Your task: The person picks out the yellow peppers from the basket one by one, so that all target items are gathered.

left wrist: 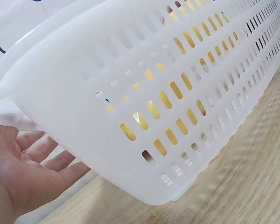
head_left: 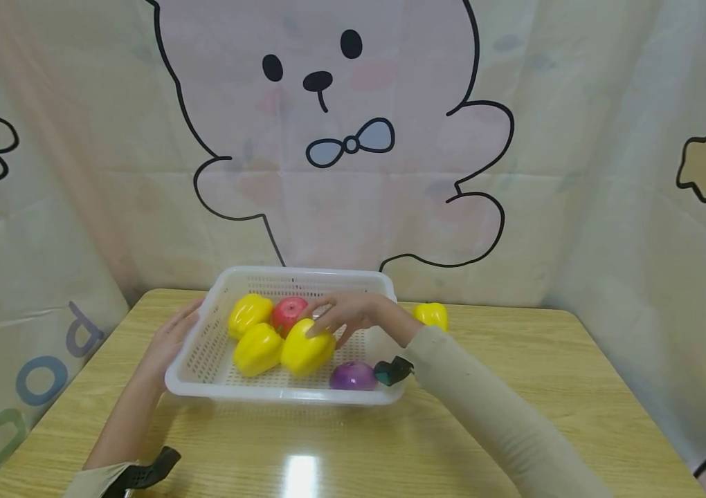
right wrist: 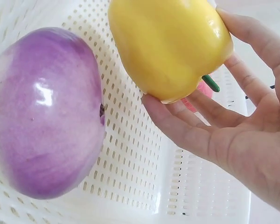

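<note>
A white perforated plastic basket (head_left: pixel 247 393) stands on the table. My right hand (head_left: pixel 353 315) is inside it, gripping a yellow bell pepper (head_left: pixel 307 348) between thumb and fingers; the green stem shows in the right wrist view. Two more yellow bell peppers lie to its left, one at the front (head_left: pixel 258 351) and one behind (head_left: pixel 250 315). Beside them is a red apple (head_left: pixel 288 312), partly hidden. A glossy purple, onion-like vegetable (right wrist: pixel 49 112) sits at the basket's front right. Against the basket's left end rests my left hand (left wrist: pixel 32 172), its fingers extended along the outer wall.
Another yellow bell pepper (head_left: pixel 431 315) stands on the wooden table (head_left: pixel 515 366) just right of the basket, partly covered by my right sleeve. A patterned curtain (head_left: pixel 533 173) hangs behind the table and along both sides.
</note>
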A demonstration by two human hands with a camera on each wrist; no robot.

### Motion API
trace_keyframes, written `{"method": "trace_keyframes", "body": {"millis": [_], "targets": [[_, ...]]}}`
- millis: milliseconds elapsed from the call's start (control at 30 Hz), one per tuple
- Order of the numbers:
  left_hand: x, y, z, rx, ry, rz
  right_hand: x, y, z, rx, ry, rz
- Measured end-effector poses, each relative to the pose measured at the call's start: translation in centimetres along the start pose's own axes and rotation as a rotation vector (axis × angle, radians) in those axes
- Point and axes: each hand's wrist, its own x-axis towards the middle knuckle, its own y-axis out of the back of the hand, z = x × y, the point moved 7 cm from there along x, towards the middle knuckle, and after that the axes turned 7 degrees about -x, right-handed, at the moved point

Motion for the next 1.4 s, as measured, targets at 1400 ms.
{"method": "trace_keyframes", "body": {"millis": [1400], "targets": [[-0.1,-0.2,0.0,-0.011,-0.004,-0.023,-3.2,0.8,-1.4,-0.021,0.151,0.064]]}}
